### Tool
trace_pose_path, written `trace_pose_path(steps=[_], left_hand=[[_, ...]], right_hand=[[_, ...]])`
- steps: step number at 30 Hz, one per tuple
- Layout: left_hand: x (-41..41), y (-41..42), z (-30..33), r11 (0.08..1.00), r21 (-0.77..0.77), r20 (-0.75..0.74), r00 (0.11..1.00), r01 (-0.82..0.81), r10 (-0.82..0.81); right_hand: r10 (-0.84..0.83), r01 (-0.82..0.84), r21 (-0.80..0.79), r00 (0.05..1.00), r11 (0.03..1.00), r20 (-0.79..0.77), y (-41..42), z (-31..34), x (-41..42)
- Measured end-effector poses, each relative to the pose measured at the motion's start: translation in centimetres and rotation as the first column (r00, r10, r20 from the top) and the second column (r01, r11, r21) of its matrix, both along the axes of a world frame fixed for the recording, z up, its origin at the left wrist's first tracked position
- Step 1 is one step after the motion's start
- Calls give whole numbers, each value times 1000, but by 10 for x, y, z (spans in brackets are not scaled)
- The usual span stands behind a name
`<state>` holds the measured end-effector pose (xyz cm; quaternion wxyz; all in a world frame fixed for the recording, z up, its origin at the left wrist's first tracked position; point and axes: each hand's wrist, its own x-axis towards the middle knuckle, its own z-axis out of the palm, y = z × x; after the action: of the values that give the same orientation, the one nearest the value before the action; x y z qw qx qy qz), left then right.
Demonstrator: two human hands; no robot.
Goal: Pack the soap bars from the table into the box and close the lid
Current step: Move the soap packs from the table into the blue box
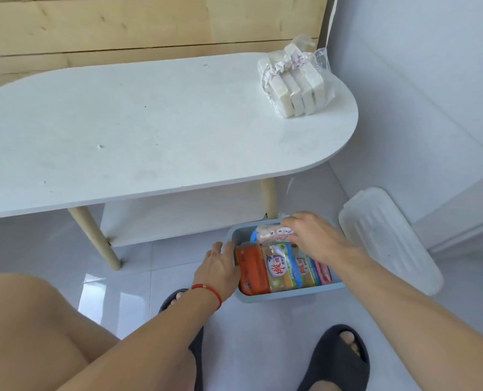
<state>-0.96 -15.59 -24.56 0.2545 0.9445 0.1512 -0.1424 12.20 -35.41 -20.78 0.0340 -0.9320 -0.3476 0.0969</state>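
Both forearms reach to the box [288, 292] on the floor; left hand [220, 263] flat on its rim, right hand [313, 235] holding a wrapped soap bar [271, 231]. Remaining soap bars [294, 88] sit on the worktop [150, 122] at one o'clock, nearer the right.

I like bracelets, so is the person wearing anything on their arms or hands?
Yes. The left hand has a thin red string bracelet with a small gold bead around the wrist. The right hand and its arm are bare, with no sleeve, watch or ring showing. No gloves on either.
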Motion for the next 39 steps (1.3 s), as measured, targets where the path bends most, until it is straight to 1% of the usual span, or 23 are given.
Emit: trace_pose_path(steps=[2,4,7,9,10,12,13,14,17,19,20,21,22,24,25,26,28,30,32,33,34,36,39], left_hand=[[2,-4,-7,999,-31,8,999,-32,32],[4,-5,-11,998,-32,37,998,-55,56],[8,-5,-13,998,51,111,993,-37,31],[15,-6,-15,987,157,170,984,34,-61],[18,-6,-15,970,220,185,972,106,-148],[24,-8,-19,910,306,176,923,279,-342],[28,-9,-22,881,324,155,899,345,-409],[30,-9,-25,861,334,121,889,383,-443],[37,-12,-32,841,368,3,904,396,-427],[38,-17,-35,824,406,-76,912,397,-402],[38,-20,-36,813,426,-101,914,396,-393],[38,-24,-35,806,443,-108,916,393,-387],[38,-28,-33,806,452,-93,919,381,-382],[34,-32,-31,827,447,-14,927,341,-375],[30,-32,-33,832,440,17,923,338,-384],[25,-32,-35,828,433,20,914,357,-405],[15,-29,-42,796,435,-39,892,422,-451],[16,-29,-44,768,470,-67,885,436,-461],[26,-32,-41,795,484,-2,909,365,-416],[31,-32,-40,824,462,37,922,327,-387],[35,-30,-39,849,429,45,932,308,-361],[37,-26,-42,863,392,21,934,320,-356],[37,-20,-40,839,395,-64,922,374,-382]], right_hand=[[14,-11,90,999,996,-29,12,-15,1],[28,-23,115,999,993,-42,25,-32,0],[-5,21,151,995,988,-104,34,-55,-6],[-15,31,165,995,986,-96,33,-65,-6],[-19,33,183,997,983,-78,31,-68,-7],[-30,40,234,999,971,-44,26,-70,-7],[-34,40,253,999,967,-30,24,-70,-7],[-37,39,264,999,964,-12,24,-71,-8],[-91,107,295,994,949,-68,22,-79,-14],[-145,191,326,976,926,-161,22,-89,-21],[-150,189,315,978,930,-146,23,-92,-22],[-154,193,319,978,928,-143,24,-92,-25],[-132,155,331,987,931,-92,24,-95,-26],[-135,152,316,988,937,-74,23,-92,-26],[-135,140,307,990,941,-40,22,-93,-26],[-132,136,298,991,945,-33,22,-93,-28],[-98,100,277,995,956,-23,25,-96,-34],[-65,66,240,998,969,-14,31,-97,-35],[-76,76,231,997,970,-6,34,-98,-33],[-94,89,238,996,967,8,33,-97,-34],[-108,100,246,994,964,20,30,-98,-37],[-103,99,220,995,970,5,24,-99,-48],[-77,85,168,996,982,-54,23,-97,-48]])
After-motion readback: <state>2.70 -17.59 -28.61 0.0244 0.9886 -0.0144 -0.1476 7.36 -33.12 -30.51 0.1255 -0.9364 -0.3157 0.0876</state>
